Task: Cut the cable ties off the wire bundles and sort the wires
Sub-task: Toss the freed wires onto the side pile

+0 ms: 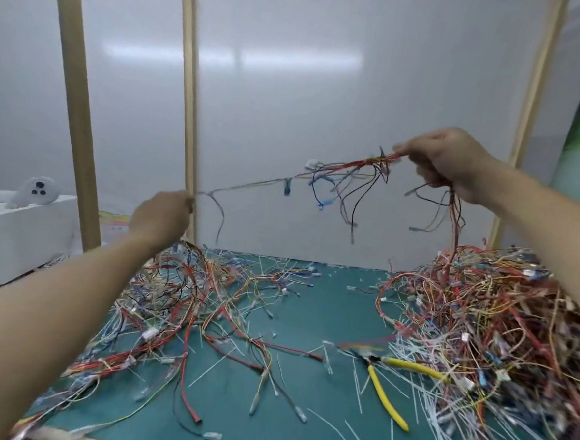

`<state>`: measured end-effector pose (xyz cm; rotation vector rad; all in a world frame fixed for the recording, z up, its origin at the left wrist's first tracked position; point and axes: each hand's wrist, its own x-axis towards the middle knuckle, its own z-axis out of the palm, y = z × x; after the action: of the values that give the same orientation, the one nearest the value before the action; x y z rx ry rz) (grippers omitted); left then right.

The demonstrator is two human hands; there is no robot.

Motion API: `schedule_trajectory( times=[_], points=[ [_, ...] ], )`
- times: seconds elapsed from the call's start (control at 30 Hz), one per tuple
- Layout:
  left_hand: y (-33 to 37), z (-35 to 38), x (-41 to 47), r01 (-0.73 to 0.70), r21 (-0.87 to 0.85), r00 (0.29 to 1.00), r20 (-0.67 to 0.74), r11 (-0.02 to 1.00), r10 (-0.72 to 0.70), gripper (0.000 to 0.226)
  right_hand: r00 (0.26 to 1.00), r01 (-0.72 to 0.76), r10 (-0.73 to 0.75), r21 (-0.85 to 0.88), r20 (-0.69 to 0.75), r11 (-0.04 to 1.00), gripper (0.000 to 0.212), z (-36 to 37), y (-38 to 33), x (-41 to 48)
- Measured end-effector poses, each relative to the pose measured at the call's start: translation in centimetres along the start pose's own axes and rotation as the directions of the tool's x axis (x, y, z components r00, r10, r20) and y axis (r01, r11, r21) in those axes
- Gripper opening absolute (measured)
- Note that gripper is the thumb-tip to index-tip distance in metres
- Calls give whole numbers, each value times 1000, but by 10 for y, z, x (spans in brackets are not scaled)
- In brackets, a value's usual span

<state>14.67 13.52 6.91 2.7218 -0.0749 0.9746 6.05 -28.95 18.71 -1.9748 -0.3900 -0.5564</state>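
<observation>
Aloft — left hand (161, 217) pinches one wire (250, 184), right hand (450, 162) clasps one bundle (354, 166).

Single head camera, wide-angle. Looks forward, slightly down over mat (326, 311) toward board (324, 102). Left hand (161, 217), right hand (447, 162) close ahead, mid-frame.

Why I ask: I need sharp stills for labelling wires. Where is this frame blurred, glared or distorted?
Head view: motion blur smears the right wire pile; the held wire bundle is soft; glare streaks cross the white panel; wide-angle distortion bends the wooden posts; the yellow-handled cutters read clearest.
</observation>
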Motion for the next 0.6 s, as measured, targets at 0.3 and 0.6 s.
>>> schedule_trajectory(
  times=[0.3, 0.6],
  points=[
    [64, 18, -66, -377, -245, 686, 574, 893, 447, 89, 879, -47, 234, -414, 415, 909, 34, 73, 58, -65],
    [135, 26, -115, 76, -717, 616, 580, 693, 533, 34, 991, -113, 115, -35, 63, 993, 30, 67, 49, -43]
  ],
)
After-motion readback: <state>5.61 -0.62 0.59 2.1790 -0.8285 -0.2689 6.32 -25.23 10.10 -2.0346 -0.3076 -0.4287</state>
